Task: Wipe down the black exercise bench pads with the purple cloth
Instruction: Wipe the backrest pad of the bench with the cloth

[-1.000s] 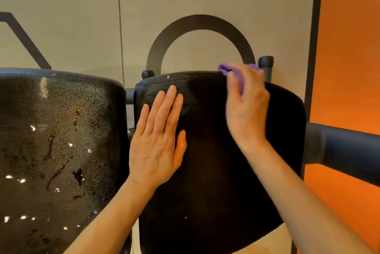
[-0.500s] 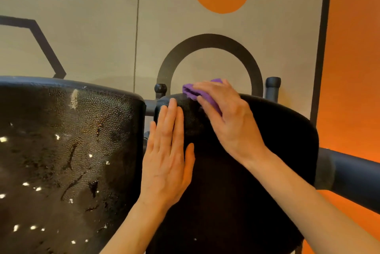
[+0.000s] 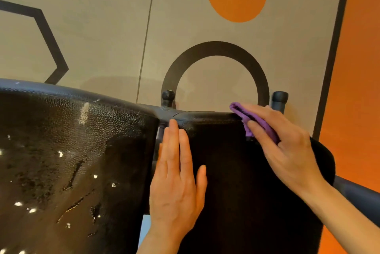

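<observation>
At about one o'clock on the right pad (image 3: 236, 171), my right hand (image 3: 287, 151) presses the purple cloth (image 3: 246, 115), fingers curled over it. It's soft and light, so I'd keep it bunched under the fingertips. My left hand (image 3: 176, 181) lies flat, steadying the firm, pebbled pad.

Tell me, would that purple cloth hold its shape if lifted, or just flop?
Probably flop: the purple cloth is bunched in soft folds under the right hand and bends over the top edge of the black pad. It likely weighs little, since it looks thin. It should slide easily on the pad's smooth surface.
</observation>
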The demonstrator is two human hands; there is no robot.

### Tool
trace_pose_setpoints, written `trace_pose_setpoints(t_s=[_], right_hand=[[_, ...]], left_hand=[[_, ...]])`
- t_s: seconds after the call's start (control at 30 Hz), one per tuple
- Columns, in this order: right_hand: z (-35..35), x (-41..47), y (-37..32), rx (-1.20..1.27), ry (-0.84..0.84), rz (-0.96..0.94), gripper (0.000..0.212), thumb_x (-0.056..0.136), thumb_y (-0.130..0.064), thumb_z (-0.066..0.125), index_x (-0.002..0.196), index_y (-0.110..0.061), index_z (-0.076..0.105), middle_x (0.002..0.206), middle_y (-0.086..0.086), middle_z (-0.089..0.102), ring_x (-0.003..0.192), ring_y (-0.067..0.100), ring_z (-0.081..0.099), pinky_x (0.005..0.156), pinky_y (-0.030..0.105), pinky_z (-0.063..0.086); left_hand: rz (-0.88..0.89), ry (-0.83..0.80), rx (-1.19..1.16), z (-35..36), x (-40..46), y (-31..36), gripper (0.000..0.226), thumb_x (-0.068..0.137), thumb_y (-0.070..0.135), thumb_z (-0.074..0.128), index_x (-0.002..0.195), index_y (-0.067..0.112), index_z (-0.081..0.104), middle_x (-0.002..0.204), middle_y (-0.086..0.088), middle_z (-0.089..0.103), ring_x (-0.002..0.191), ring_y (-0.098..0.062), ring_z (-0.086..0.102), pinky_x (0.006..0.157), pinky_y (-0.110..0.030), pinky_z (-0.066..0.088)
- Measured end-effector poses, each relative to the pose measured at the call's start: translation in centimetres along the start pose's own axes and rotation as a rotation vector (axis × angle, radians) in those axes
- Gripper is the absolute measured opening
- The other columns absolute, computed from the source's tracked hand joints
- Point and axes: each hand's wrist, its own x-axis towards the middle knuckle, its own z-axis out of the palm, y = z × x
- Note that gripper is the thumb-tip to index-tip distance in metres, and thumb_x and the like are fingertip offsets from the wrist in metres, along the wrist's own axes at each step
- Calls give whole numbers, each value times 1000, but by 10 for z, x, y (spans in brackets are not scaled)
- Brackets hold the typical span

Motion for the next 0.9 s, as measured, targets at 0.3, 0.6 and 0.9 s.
trace_pose_setpoints(t_s=[0.3,0.6,0.9], right_hand=[[2,15,-9,-75,-155,-38,35,99,-33,45,133,-37,49,127,-23,55,121,-5,49,105,15,37],[34,41,-38,-152,-250,-76,33,100,-39,39,126,-32,58,113,-14,65,105,0,57,95,18,41],[27,25,-19,-133,34,242,27,99,-34,40,103,-32,66,96,-11,66,94,6,58,89,32,48]], left_hand=[[21,3,-23,5,0,-4,78,95,34,40,153,-4,5,160,-24,5,152,-32,2,125,-33,5],[21,32,-72,8,0,-5,69,103,36,29,154,-2,1,161,-21,2,153,-30,2,125,-31,6],[22,38,-62,8,0,-5,72,99,33,35,153,-5,6,162,-22,0,153,-33,4,125,-35,10]])
